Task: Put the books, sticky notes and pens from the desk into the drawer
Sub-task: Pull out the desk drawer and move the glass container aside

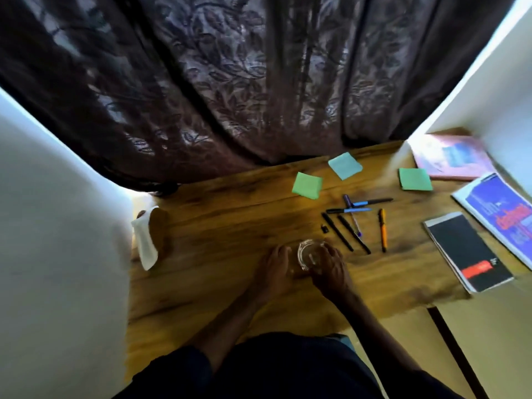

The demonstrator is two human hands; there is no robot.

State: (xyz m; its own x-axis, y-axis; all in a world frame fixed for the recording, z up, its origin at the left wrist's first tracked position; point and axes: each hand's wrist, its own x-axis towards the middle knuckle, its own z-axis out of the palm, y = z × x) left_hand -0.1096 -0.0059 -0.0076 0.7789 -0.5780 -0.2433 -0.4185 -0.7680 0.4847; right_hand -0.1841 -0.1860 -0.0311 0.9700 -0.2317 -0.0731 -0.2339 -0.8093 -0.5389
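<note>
Both hands are at a clear glass dish (309, 254) in the middle of the wooden desk (230, 214). My left hand (273, 269) touches its left side and my right hand (331, 267) curls over its right rim. Several pens (352, 223) lie scattered just right of the dish, among them an orange pen (383, 230). Farther back lie a green sticky pad (307, 185), a blue sticky pad (345, 165) and another green sticky pad (415, 179). At the right are a black notebook (467, 251), a blue-covered book (501, 214) and a pink book (454, 156).
A dark patterned curtain (230, 82) hangs behind the desk. White walls close in on both sides. A brown and white object (149, 237) lies at the desk's left edge. A small black cap (324, 228) sits beside the pens. No drawer is in view.
</note>
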